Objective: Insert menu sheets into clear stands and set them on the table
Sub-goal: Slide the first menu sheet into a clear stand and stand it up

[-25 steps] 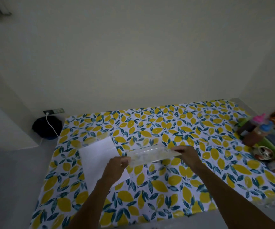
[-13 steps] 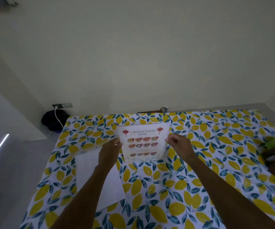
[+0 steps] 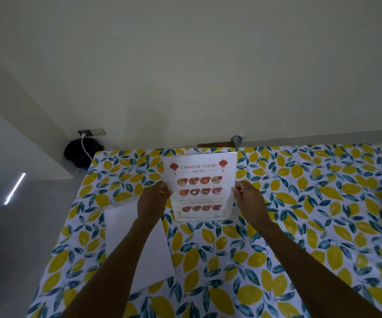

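Upright between both hands, a clear stand [image 3: 200,187] bearing a "Chinese Food Menu" sheet is pinched at its side edges, the left hand [image 3: 153,200] and right hand [image 3: 249,200] each with fingers [image 3: 239,191] clamped on it, above a lemon-print worktop [image 3: 300,226]; a blank white sheet [image 3: 126,228] lies beneath the left forearm.

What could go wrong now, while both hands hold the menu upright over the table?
1. The left hand and right hand pinch only the side edges of the menu, so it could slip or tilt as it goes down.
2. White sheets lie just left of it on the table; the left arm crosses over them and might drag them.
3. Whether the base touches the cloth cannot be told; letting go early might tip it.
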`<state>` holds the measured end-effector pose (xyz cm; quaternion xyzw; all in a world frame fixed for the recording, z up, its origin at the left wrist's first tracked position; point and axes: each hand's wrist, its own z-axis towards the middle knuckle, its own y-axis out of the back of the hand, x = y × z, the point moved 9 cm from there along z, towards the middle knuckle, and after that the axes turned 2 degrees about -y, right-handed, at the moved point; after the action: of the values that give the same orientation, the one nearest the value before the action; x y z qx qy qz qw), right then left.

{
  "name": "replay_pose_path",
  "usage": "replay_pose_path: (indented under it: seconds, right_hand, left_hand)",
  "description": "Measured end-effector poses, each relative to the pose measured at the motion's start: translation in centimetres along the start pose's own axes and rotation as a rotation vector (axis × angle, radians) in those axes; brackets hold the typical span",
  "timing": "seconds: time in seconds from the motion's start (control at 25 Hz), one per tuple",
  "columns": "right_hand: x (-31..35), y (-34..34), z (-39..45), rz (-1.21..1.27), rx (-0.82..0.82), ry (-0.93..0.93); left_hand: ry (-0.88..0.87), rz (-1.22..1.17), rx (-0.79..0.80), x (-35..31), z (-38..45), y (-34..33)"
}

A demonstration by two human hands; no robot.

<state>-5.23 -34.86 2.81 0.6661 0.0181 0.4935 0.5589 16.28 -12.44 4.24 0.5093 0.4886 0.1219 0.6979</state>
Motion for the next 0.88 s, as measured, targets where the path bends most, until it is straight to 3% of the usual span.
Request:
replay_pose_path:
  seconds: [0.6, 0.76, 0.88]
  right_hand:
    - [-0.7, -0.5, -1.7, 0.147, -0.033, -0.143]
    - [0.5, -0.7, -4.0, 0.084, -0.098, -0.182]
    - [3.2, -3.5, -6.2, 0.021, -0.031, -0.158]
  left_hand:
    - [0.002, -0.070, -0.022, 0.6, -2.5, -0.5]
    - [-0.008, -0.064, -0.036, 3.7, -4.4, 0.9]
    - [0.024, -0.085, -0.027, 8.5, -6.1, 1.9]
